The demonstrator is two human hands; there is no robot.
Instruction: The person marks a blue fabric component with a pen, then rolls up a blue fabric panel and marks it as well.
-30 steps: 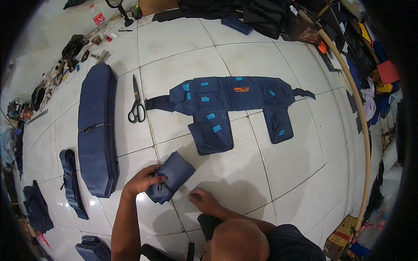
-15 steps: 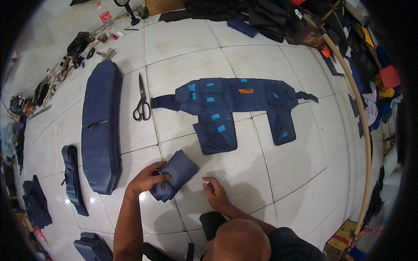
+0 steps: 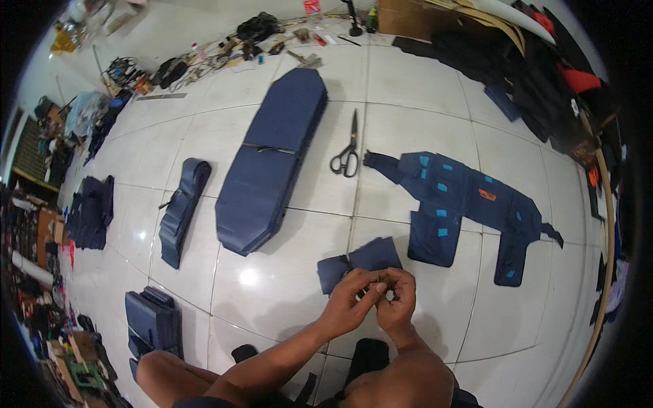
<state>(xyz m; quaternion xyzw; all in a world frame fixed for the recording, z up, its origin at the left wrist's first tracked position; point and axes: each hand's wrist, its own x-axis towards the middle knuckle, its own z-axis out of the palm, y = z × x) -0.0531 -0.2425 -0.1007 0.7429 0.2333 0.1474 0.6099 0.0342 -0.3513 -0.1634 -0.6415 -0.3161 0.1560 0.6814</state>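
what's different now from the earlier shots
The left hand seems to have let go of the bundle and come to its near edge; the right hand has come in from the right to meet it. Whether they hold anything is unclear. The view swung left. The scissors, long stack and pocketed cloth stayed put.

White floor tiles [image 3: 524, 313] are all around. Black scissors [image 3: 352, 143] lie near the middle, toward 12 o'clock. At 11 o'clock there is a crumpled black bag [image 3: 258, 26]. A brown box [image 3: 408, 19] sits at 1 o'clock. At 2 o'clock is a big heap of black cloth [image 3: 496, 64]. A long tan pole [image 3: 610, 238] starts near 3 o'clock. A flat ruler [image 3: 161, 96] lies at 10 o'clock.
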